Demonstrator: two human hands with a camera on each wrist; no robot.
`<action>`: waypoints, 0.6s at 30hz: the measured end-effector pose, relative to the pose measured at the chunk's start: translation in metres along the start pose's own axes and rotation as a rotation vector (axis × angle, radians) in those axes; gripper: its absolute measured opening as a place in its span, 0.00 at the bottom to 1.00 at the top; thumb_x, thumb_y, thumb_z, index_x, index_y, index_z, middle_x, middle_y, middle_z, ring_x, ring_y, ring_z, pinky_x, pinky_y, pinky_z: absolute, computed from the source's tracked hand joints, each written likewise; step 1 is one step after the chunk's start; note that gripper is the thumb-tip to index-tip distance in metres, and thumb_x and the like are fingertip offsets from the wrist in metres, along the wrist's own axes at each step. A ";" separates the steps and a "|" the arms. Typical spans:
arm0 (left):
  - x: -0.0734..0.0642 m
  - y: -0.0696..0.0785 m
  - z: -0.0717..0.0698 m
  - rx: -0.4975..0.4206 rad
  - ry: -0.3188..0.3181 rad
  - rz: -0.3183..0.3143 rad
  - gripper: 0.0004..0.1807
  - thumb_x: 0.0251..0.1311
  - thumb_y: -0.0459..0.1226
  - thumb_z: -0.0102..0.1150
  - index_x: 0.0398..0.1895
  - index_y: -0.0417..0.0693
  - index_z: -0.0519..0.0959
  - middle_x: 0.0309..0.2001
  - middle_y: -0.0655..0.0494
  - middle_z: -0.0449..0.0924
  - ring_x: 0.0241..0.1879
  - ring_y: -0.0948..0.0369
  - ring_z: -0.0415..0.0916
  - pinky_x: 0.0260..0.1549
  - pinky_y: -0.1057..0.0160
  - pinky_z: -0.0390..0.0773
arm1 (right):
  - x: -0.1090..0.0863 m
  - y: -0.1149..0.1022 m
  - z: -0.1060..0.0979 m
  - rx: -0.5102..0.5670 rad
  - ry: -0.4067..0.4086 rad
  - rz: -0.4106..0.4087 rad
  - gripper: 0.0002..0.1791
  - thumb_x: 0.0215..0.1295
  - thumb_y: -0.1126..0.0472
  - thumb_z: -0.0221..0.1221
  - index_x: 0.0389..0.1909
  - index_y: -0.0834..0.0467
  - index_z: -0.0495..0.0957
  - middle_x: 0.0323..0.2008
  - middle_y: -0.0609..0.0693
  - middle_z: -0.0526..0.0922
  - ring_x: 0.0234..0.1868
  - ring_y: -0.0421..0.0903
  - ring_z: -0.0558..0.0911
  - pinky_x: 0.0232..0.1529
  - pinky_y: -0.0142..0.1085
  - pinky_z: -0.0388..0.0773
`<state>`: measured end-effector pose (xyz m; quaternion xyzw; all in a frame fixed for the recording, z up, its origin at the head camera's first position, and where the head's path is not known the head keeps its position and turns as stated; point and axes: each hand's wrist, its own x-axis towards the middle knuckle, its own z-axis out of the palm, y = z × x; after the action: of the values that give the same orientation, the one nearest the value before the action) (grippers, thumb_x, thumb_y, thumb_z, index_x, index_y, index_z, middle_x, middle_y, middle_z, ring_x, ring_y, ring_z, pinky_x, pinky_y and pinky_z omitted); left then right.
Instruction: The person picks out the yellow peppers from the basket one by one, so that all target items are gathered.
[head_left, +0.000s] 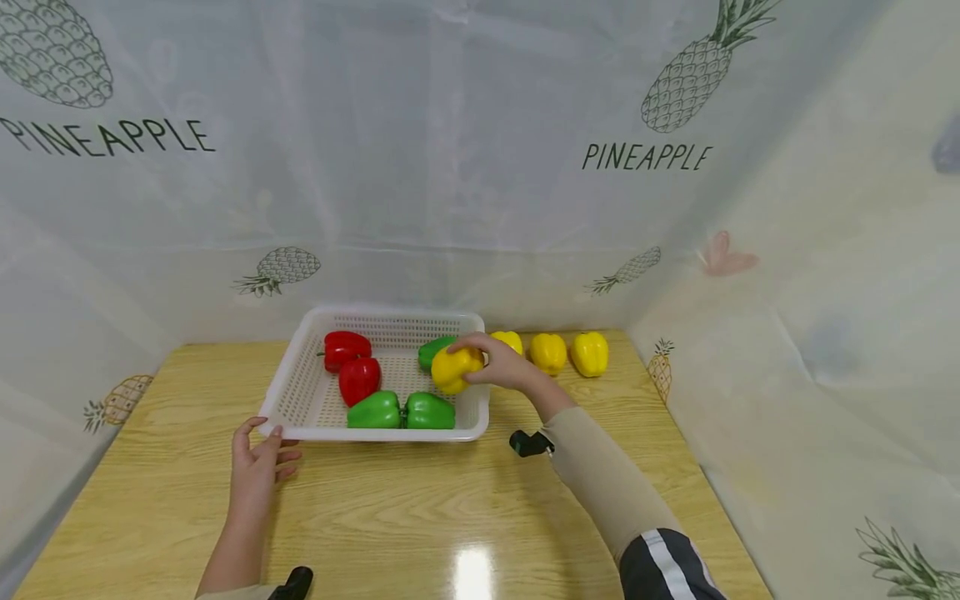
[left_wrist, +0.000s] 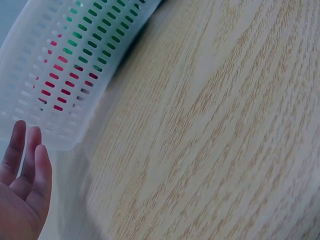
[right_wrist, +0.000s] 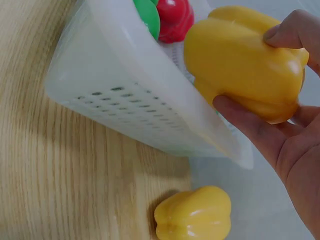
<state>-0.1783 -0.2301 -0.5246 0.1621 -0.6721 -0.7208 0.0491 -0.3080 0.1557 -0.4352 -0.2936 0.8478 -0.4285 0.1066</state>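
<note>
My right hand [head_left: 498, 362] grips a yellow bell pepper [head_left: 456, 370] over the right end of a white perforated plastic basket [head_left: 300, 431]. In the right wrist view, the thumb and fingers hold this pepper above the rim. With thumb and a finger, my left hand [head_left: 255, 462] holds the basket's front left corner; its other fingers [left_wrist: 42, 170] extend loosely beside the wall. Inside the basket lie two red bell peppers [head_left: 359, 382], two green bell peppers [head_left: 430, 411] along the front, and another green bell pepper [head_left: 431, 353] partly hidden behind the held one.
Right of the basket, yellow bell peppers [head_left: 589, 354] stand in a row at the back of the wooden table [head_left: 390, 500]; one yellow bell pepper [head_left: 510, 340] is partly covered by my right hand. A pineapple-printed curtain [head_left: 450, 167] hangs behind and along the sides.
</note>
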 end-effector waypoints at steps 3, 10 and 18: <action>-0.001 0.000 0.000 0.001 -0.004 0.006 0.15 0.74 0.46 0.47 0.55 0.70 0.55 0.32 0.61 0.83 0.29 0.64 0.82 0.27 0.66 0.82 | -0.008 0.001 -0.002 0.032 0.035 -0.012 0.25 0.56 0.67 0.66 0.56 0.54 0.77 0.60 0.49 0.74 0.58 0.48 0.71 0.57 0.45 0.71; 0.000 0.000 0.000 -0.003 0.001 0.009 0.15 0.73 0.46 0.47 0.55 0.70 0.56 0.32 0.62 0.83 0.28 0.64 0.82 0.26 0.67 0.82 | -0.022 0.008 -0.004 0.134 0.114 -0.018 0.26 0.54 0.72 0.66 0.56 0.56 0.76 0.59 0.52 0.72 0.55 0.51 0.71 0.49 0.43 0.78; -0.001 -0.001 0.000 -0.007 -0.001 0.017 0.15 0.74 0.45 0.47 0.55 0.70 0.55 0.31 0.62 0.83 0.28 0.64 0.82 0.26 0.67 0.82 | -0.035 0.005 -0.003 0.216 0.205 0.011 0.25 0.55 0.71 0.70 0.54 0.62 0.75 0.64 0.57 0.69 0.64 0.56 0.67 0.57 0.49 0.73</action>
<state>-0.1770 -0.2296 -0.5254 0.1561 -0.6710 -0.7227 0.0556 -0.2833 0.1806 -0.4394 -0.2306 0.8048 -0.5444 0.0526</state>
